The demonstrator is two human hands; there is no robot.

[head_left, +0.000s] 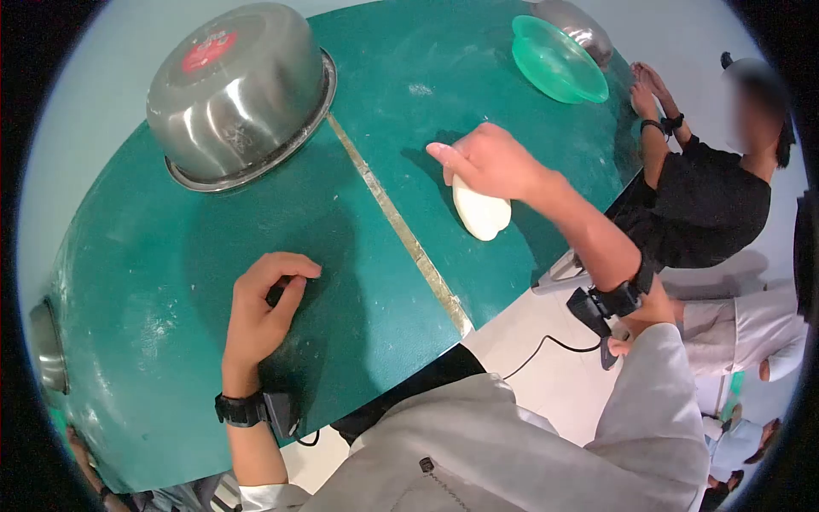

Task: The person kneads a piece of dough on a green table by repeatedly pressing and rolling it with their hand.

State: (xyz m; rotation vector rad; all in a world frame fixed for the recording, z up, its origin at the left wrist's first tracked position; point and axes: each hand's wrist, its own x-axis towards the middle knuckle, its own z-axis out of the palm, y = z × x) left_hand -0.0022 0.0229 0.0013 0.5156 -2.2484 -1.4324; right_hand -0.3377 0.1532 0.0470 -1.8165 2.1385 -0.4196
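Note:
A pale, smooth piece of dough [482, 210] lies on the green table [401, 162], right of a tape strip. My right hand [488, 162] is closed over the far end of the dough, fingers curled and thumb pointing left; the part beneath the hand is hidden. My left hand [271, 299] is above the table left of the strip, its fingers curled toward the thumb with a gap between them. Nothing shows in that gap. Both wrists wear black bands with small devices.
A large upturned steel bowl [243, 94] stands at the back left. A green plastic bowl [559, 64] is at the far right beside another metal bowl [580, 26]. One more metal bowl [49, 346] is at the left edge. People stand along the right.

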